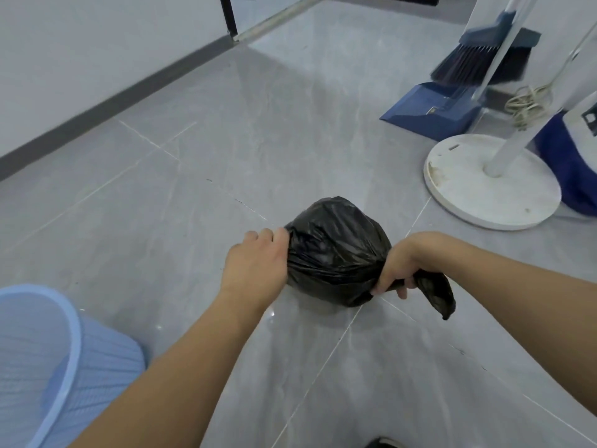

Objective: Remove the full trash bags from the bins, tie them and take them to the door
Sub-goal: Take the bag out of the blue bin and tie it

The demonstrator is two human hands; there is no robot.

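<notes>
A small, full black trash bag sits on the grey tiled floor in the middle of the view. My left hand presses against the bag's left side, its fingers curled onto the plastic. My right hand is closed around the bag's gathered neck at the right, and the loose end of the neck hangs out past my fingers. A light blue ribbed bin with no bag visible in it stands at the lower left, beside my left forearm.
A white round fan base with its pole stands at the right, a coiled cord beside it. Behind it lean a blue dustpan and broom. A blue and white container sits at the far right. A wall with a dark baseboard runs along the left.
</notes>
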